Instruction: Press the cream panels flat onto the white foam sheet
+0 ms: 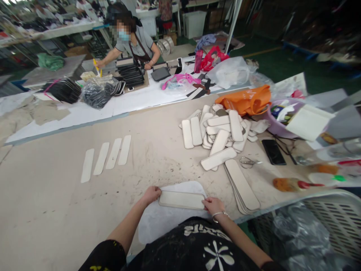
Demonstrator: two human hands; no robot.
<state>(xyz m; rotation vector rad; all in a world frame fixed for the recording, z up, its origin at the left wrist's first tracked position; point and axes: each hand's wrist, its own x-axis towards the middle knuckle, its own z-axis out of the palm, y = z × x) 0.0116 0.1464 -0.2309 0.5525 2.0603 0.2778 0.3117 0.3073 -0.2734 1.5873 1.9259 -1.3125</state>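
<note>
A long pale panel with rounded corners and a darker rim (182, 200) lies level over a white sheet (158, 222) at the table's near edge. My left hand (152, 195) pinches its left end, and my right hand (213, 206) pinches its right end. To the right of my right hand is a neat stack of longer pale panels (244, 186). Behind that stack is a loose heap of similar panels (221, 130). Several thin white strips (113, 154) lie apart in a slanted row at the left.
Scissors (247, 162), a black phone (273, 152), a glue bottle (290, 184) and a purple basin (282, 128) are on the right. An orange bag (248, 99) sits behind the heap. Across the table a masked person (138, 41) works by black stacks.
</note>
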